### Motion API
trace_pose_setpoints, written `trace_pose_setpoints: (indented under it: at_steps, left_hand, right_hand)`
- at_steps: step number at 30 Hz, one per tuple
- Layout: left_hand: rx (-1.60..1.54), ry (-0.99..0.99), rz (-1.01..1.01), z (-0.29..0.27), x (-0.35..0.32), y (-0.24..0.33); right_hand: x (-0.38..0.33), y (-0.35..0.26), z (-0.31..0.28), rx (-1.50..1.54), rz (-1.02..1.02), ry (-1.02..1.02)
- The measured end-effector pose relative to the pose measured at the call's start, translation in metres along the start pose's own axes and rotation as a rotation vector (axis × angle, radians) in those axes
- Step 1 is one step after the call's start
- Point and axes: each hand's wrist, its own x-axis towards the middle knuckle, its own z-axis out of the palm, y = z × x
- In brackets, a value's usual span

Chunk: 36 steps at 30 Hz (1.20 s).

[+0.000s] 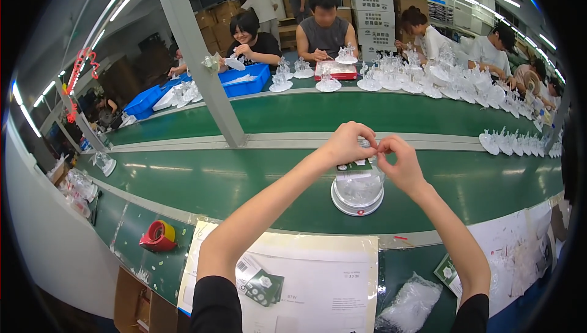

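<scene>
Fingers: both sets are pinched together at the top of a clear plastic bag (359, 185), left hand (346, 143) and right hand (397, 161) nearly touching above it; whatever tiny piece they grip at the bag's mouth is too small to tell.
Thing in hand: the bag wraps a clear ornament on a round white base (357, 206), standing on the green tabletop (244, 180) just beyond a white paper sheet (318, 272); a small dark green card (354, 165) sits at the bag's neck.
Risk: the base is light and stands free, so a sideways tug could likely tip it or tear the thin film; the card may slip loose if the pinch slackens.
Hand pose: both forearms reach forward from the lower edge and converge, wrists raised, knuckles up, fingertips pointing inward.
Nearby: red tape dispenser (158, 236) well to the left, green card packet (262, 285) on the paper, crumpled bags (411, 303) at lower right.
</scene>
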Motion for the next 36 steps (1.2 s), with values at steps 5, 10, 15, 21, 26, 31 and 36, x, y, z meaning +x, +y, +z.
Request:
trace_pose_setpoints:
  at_steps: [5,10,15,21,26,31,36]
  left_hand:
    - [0.037,-0.008,0.030,-0.005,-0.001,-0.002]
    - [0.047,-0.088,0.038,-0.010,-0.005,-0.004]
    - [0.051,-0.035,0.058,-0.010,-0.011,-0.005]
    - [-0.034,0.032,0.043,-0.004,-0.026,-0.004]
    - [0.077,0.033,0.089,-0.011,-0.029,-0.003]
    - [0.023,0.020,0.038,-0.012,-0.031,-0.005]
    - [0.066,0.035,0.121,-0.019,-0.031,-0.012]
  right_hand:
    - [0.002,-0.003,0.004,-0.012,0.002,0.005]
    - [0.006,-0.004,0.011,-0.018,-0.048,0.002]
    - [0.010,-0.005,0.015,0.013,-0.061,0.016]
    - [0.010,-0.006,0.019,0.020,-0.014,-0.047]
    - [0.012,-0.008,0.032,0.104,-0.040,0.000]
    - [0.011,-0.010,0.034,0.119,-0.047,-0.009]
    - [0.017,-0.010,0.037,0.130,-0.088,-0.019]
